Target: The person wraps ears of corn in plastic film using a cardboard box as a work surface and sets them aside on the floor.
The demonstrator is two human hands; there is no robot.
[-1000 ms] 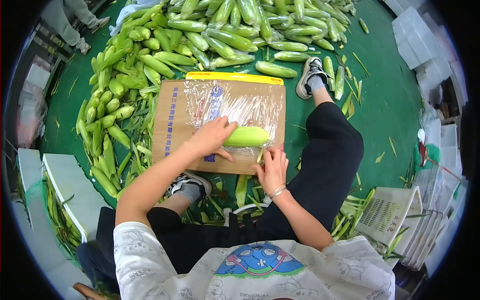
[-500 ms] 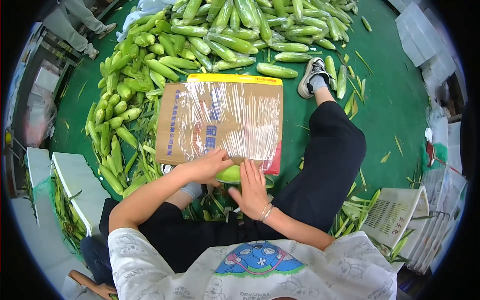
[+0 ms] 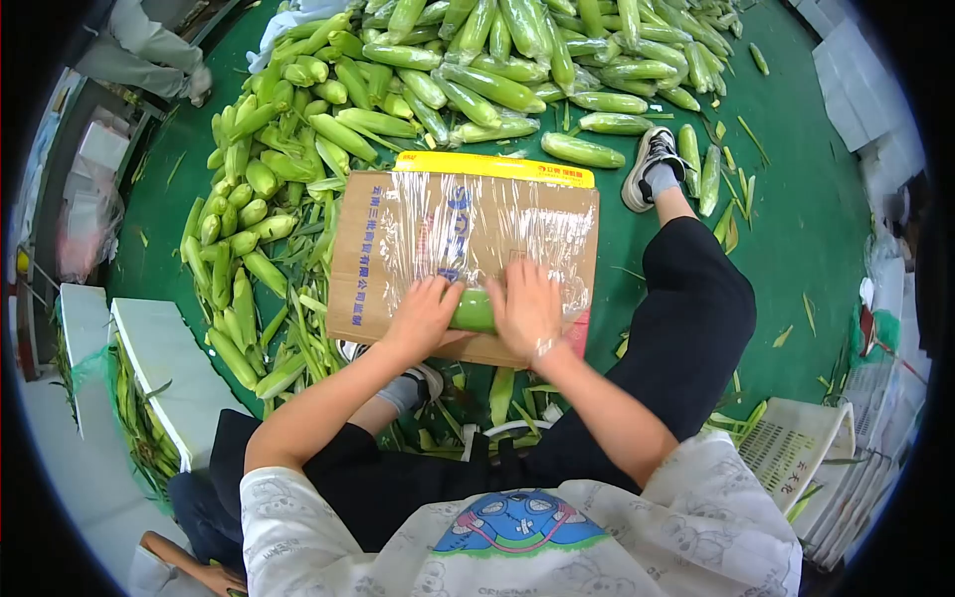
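My left hand and right hand press an ear of corn between them, fingers slightly spread, on film over a cardboard box. Whether film wraps it is unclear. Even pressure from both palms should keep the roll straight.

The corn, left hand and right hand have moved back onto the cardboard.
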